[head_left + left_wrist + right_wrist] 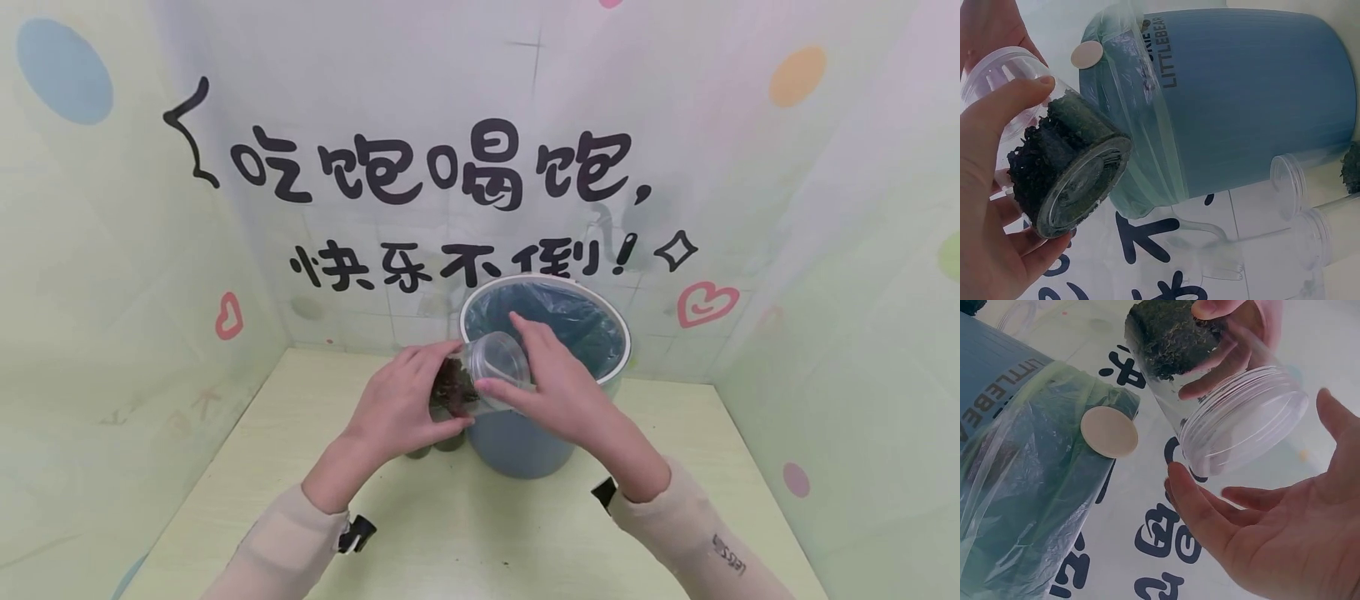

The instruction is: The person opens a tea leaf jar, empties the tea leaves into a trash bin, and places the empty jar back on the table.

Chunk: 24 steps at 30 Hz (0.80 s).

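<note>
My left hand [393, 400] grips a clear plastic jar [1088, 125] round its side. The jar is tilted, and dark dried flakes [1172, 340] lie toward its base. A clear lid [1244, 425] with ridged sides covers its upper end. Around that lid my right hand [566, 387] is held with fingers and thumb spread. In the right wrist view the fingertips [1182, 478] are close by the lid's edge; I cannot tell whether they touch it. Both hands are over the near side of a blue bin [521, 446].
A thin plastic bag [1035, 462] lines the bin and folds over its rim, with a round beige disc [1110, 431] on the side. Two more clear jars [1288, 181] stand left of the bin on the pale table [285, 467]. A printed backdrop [420, 75] rises behind.
</note>
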Available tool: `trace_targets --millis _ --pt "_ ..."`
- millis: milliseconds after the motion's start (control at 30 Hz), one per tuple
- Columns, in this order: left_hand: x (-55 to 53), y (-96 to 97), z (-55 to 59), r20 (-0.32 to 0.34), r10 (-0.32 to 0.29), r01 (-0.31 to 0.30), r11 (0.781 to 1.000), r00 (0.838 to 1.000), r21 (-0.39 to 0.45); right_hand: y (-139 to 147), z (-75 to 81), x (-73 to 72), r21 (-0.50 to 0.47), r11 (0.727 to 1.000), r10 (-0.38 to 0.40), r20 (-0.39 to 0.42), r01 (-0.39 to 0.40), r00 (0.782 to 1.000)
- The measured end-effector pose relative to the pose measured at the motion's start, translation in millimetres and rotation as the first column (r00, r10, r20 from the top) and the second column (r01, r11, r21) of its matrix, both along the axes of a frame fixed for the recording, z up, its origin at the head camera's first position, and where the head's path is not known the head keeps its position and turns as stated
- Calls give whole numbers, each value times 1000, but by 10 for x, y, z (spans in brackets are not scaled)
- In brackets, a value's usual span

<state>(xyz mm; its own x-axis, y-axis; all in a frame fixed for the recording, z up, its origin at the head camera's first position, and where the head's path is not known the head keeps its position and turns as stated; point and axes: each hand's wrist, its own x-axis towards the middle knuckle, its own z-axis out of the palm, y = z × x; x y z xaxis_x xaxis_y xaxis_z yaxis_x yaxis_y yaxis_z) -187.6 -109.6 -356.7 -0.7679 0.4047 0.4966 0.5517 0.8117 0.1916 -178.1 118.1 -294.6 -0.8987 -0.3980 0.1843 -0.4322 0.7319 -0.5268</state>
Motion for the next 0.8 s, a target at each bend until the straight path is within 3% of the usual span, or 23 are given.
trace_targets --millis 100,233,800 --pt "3 21 -1 -27 -1 0 1000 1000 -14 -11 13 19 38 998 -48 42 46 998" --pt "10 36 -8 -57 -7 5 1000 998 -24 -19 30 34 66 996 -55 43 52 998" --pt "24 38 -46 -32 -32 32 999 999 1 57 2 43 18 996 85 -71 -84 994"
